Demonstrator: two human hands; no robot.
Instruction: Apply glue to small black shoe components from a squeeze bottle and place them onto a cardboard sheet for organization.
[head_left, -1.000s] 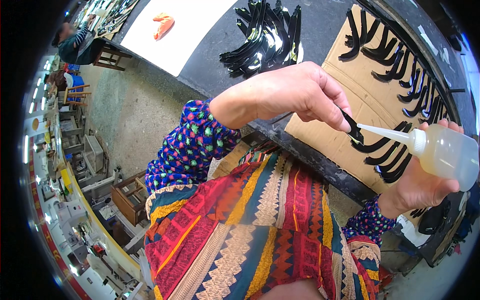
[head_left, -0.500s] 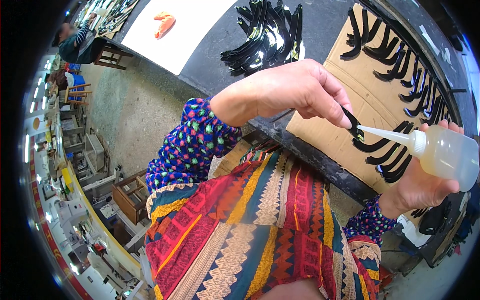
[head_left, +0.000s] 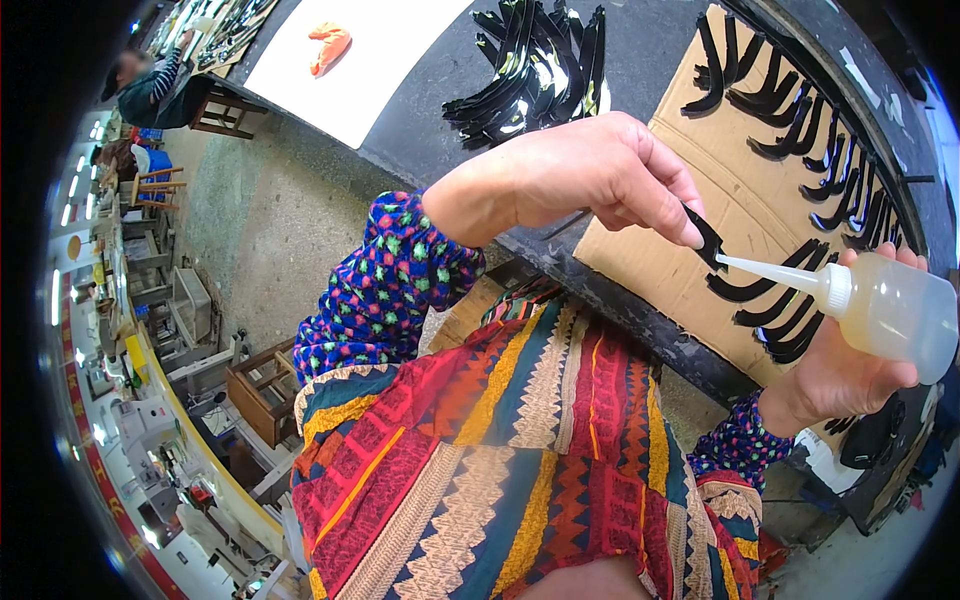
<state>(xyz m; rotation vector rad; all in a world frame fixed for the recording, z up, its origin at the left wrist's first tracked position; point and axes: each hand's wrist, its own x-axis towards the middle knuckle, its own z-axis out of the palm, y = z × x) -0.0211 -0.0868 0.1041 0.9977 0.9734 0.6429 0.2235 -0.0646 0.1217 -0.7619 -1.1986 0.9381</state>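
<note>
Between thumb and fingers, my left hand (head_left: pixel 610 180) pinches a black strip (head_left: pixel 709 243), held over the cardboard. Wrapped around a translucent squeeze bottle (head_left: pixel 895 310) with yellowish liquid is my right hand (head_left: pixel 845 365). The bottle lies tilted nearly level, and its long pale nozzle (head_left: pixel 765 268) points left, its tip at the lower end of the strip. Whether any liquid comes out is too small to see. Below and right of the strip, several curved black strips (head_left: pixel 770 310) lie on the brown cardboard sheet (head_left: pixel 640 262).
A heap of glossy black strips (head_left: pixel 535 75) lies on the dark table (head_left: pixel 410 130). More strips (head_left: pixel 800 120) line the cardboard's far side. A white sheet (head_left: pixel 290 85) at left bears a crumpled orange piece (head_left: pixel 328 48). Another person (head_left: pixel 150 90) sits at the far left.
The strip in my left hand has turned slightly, its lower end staying at the nozzle tip. My left hand has risen a little; my right hand and the bottle hold nearly still.
</note>
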